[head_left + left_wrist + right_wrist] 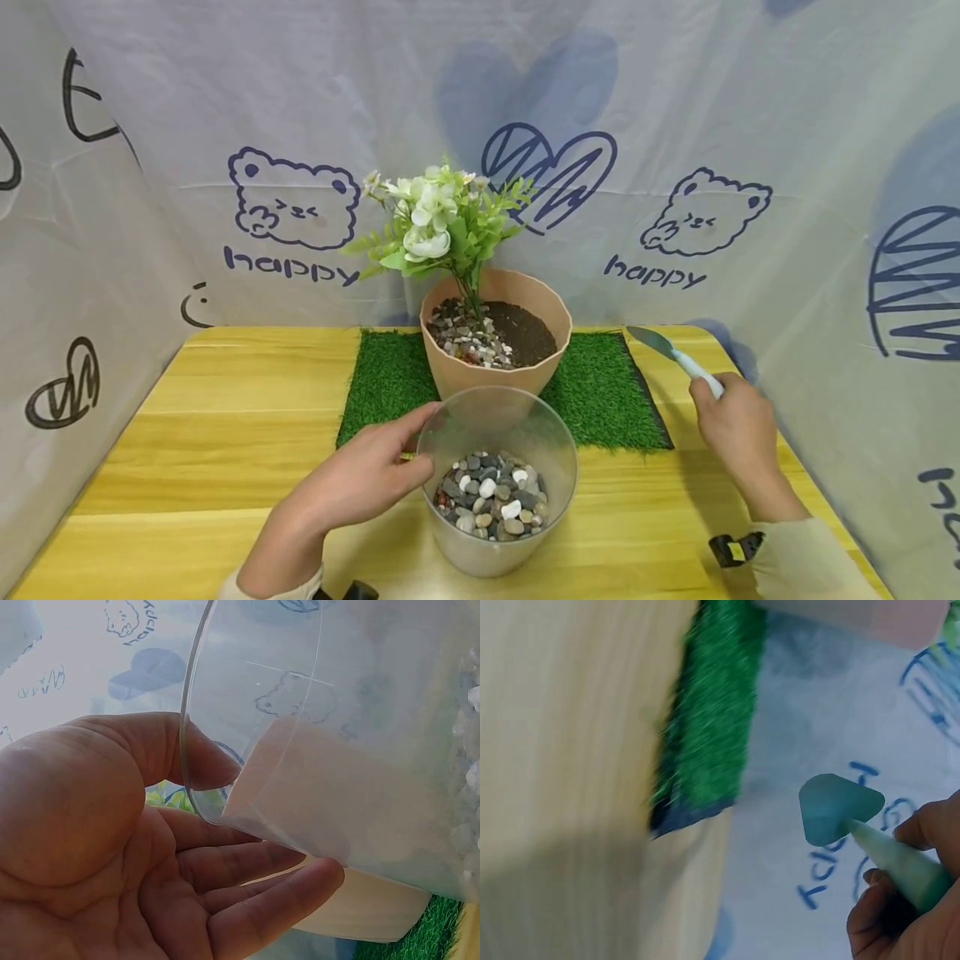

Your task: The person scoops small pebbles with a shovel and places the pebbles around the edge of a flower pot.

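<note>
A clear plastic bucket point(498, 558) partly filled with mixed pebbles point(491, 496) stands at the near middle of the table. At the left of its rim my left hand point(367, 475) holds it; in the left wrist view the thumb point(214, 761) overlaps the rim and the fingers point(277, 907) lie along the outer wall. My right hand point(738, 421) grips the pale blue handle of a small trowel point(654, 340) in the air at the right. Its teal blade point(836, 806) points away from me, with nothing on it.
Behind the bucket, a peach flowerpot point(480, 379) sits on a green turf mat point(600, 400). It holds dark soil point(528, 333), pebbles on its left side point(453, 329) and a white-flowered plant point(431, 221). A printed cloth point(375, 83) hangs behind the wooden table point(225, 433).
</note>
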Demonstrator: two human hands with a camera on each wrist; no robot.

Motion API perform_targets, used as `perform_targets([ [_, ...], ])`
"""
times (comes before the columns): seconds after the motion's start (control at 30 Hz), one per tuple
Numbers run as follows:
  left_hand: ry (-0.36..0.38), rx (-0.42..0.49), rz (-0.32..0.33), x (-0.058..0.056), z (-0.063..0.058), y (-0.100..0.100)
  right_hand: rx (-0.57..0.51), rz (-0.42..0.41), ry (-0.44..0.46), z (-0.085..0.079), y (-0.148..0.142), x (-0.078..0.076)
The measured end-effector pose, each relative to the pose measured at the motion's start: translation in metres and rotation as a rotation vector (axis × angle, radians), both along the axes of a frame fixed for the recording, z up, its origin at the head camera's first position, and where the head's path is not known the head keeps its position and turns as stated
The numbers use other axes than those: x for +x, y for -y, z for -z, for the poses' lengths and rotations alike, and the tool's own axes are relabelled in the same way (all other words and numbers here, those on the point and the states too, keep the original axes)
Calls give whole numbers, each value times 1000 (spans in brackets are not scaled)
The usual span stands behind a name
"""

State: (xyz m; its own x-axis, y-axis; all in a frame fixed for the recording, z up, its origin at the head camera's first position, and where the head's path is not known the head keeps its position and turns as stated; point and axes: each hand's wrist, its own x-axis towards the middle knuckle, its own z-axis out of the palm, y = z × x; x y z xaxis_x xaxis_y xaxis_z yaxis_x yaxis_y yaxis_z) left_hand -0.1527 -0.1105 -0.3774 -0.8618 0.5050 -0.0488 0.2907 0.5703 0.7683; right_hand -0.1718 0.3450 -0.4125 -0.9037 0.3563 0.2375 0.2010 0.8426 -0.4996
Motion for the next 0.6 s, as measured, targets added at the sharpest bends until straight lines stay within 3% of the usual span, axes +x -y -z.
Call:
perform_targets([
  [0.23, 23, 4, -8, 0, -1, 0, -150, 50, -230, -35, 29, 22],
  [0.33, 24, 5, -9, 0, -1, 0, -278, 21, -370, -53, 41, 33],
  [0.47, 16, 5, -9, 0, -1, 0, -523, -155, -547, -77, 57, 46],
  [0.6, 15, -1, -8, -1, 0, 0, -627, -383, -605, -90, 74, 57],
])
